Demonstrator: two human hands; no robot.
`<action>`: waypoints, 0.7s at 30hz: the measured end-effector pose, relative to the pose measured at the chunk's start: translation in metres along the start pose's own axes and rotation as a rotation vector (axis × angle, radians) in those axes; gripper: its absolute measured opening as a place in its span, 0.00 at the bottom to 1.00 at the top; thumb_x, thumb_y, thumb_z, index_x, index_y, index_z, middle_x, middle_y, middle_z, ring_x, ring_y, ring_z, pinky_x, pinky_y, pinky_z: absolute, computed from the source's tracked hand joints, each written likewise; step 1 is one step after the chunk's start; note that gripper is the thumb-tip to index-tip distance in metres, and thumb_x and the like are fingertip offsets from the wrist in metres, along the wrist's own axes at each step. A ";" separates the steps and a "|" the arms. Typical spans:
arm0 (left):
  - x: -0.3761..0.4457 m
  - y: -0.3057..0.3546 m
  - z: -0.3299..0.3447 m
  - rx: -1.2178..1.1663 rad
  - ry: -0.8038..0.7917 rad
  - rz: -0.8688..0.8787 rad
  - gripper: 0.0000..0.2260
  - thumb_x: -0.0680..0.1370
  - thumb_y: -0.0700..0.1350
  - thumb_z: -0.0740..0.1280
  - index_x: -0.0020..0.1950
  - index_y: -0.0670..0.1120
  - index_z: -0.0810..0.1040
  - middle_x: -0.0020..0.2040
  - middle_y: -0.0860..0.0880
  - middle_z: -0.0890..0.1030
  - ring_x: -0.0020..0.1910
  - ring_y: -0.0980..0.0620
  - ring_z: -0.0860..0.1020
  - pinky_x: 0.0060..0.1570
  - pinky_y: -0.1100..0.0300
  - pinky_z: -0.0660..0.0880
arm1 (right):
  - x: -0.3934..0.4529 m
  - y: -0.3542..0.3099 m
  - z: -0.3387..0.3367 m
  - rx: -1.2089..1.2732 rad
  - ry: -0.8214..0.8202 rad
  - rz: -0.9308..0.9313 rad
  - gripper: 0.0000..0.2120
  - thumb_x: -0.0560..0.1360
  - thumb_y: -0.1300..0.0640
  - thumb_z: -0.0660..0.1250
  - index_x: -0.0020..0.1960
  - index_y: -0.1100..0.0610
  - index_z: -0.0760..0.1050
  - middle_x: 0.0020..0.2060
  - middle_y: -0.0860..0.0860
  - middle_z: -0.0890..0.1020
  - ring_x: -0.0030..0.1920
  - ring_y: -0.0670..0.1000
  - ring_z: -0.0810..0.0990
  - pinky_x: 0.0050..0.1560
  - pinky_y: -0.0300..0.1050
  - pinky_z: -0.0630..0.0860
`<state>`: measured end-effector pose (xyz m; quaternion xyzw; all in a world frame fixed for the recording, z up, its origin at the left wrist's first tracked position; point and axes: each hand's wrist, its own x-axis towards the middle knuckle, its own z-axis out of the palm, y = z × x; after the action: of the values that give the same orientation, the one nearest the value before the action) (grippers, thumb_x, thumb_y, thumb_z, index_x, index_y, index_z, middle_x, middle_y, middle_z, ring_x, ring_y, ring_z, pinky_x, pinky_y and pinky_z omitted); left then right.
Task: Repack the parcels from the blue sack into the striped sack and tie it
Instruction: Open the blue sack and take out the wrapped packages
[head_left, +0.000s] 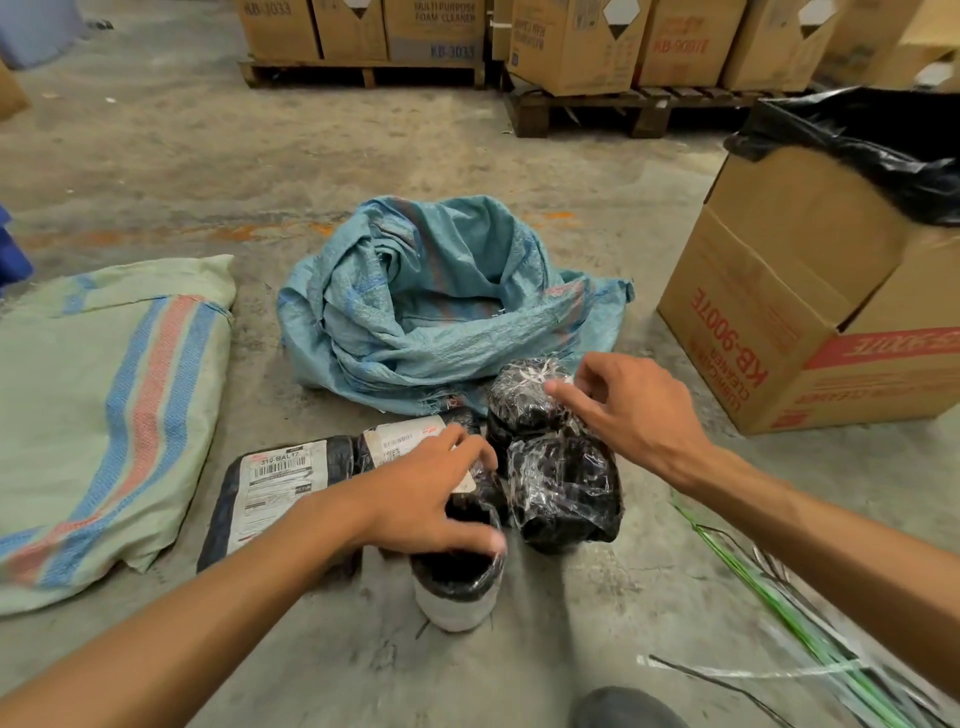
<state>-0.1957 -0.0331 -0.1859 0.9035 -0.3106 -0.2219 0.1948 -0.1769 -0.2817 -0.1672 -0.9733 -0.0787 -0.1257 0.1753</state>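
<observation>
The blue sack (441, 296) lies crumpled and open on the concrete floor. The striped sack (104, 415), pale green with blue and red stripes, lies flat at the left. Several black plastic-wrapped parcels sit in front of the blue sack: a flat labelled parcel (275, 488), a small parcel with a white end (457, 582), and two bundled parcels (561, 483). My left hand (426, 493) grips the top of the small parcel, thumb curled round its side. My right hand (618, 405) rests on the far bundled parcel (519, 395), fingers bent over it.
A cardboard box lined with a black bag (810, 291) stands at the right. Pallets stacked with cartons (571, 47) line the back. Green and clear plastic straps (810, 639) lie on the floor at the lower right. A dark shoe (623, 709) shows at the bottom edge.
</observation>
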 end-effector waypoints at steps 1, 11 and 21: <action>0.005 -0.002 -0.007 -0.017 0.074 0.025 0.23 0.73 0.65 0.68 0.62 0.56 0.69 0.58 0.57 0.69 0.57 0.59 0.70 0.60 0.55 0.71 | 0.009 -0.002 -0.002 0.030 -0.005 -0.028 0.21 0.76 0.32 0.59 0.37 0.49 0.70 0.29 0.44 0.75 0.29 0.40 0.71 0.29 0.36 0.62; 0.067 -0.048 -0.102 0.200 0.442 -0.137 0.10 0.81 0.50 0.62 0.58 0.50 0.77 0.53 0.51 0.80 0.54 0.52 0.77 0.55 0.51 0.75 | 0.173 -0.030 0.009 0.417 -0.163 -0.138 0.12 0.81 0.46 0.61 0.50 0.54 0.76 0.43 0.55 0.84 0.43 0.54 0.82 0.46 0.54 0.78; 0.208 -0.113 -0.135 0.077 0.068 -0.590 0.10 0.77 0.42 0.59 0.56 0.43 0.75 0.59 0.40 0.78 0.54 0.43 0.76 0.54 0.49 0.73 | 0.274 -0.009 0.129 -0.064 -0.784 -0.266 0.17 0.76 0.63 0.60 0.61 0.54 0.80 0.58 0.55 0.82 0.59 0.58 0.79 0.58 0.48 0.76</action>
<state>0.0759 -0.0565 -0.1887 0.9683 -0.0364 -0.2268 0.0979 0.1112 -0.1969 -0.2071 -0.9338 -0.2605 0.2306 0.0840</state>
